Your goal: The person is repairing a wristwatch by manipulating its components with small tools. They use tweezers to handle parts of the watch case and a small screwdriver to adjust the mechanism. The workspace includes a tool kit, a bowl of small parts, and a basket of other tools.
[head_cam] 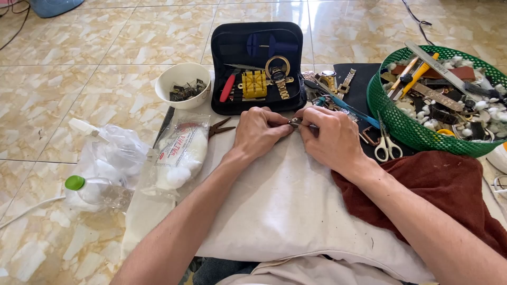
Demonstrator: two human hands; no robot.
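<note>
At far left a clear bottle with a green cap [87, 190] lies by a bag of cotton balls [179, 155]; above it sits a white bowl [183, 84]. At centre, over a white cloth [274, 200], the left hand [259, 132] and right hand [330, 137] both pinch closed on a small metal watch part [294, 122]. Behind stands an open black tool case [257, 66]; a green basket [401, 124] fills the upper right.

Clear cotton-ball packet [179, 158] with red-printed label, left on white cloth [274, 206].
</note>
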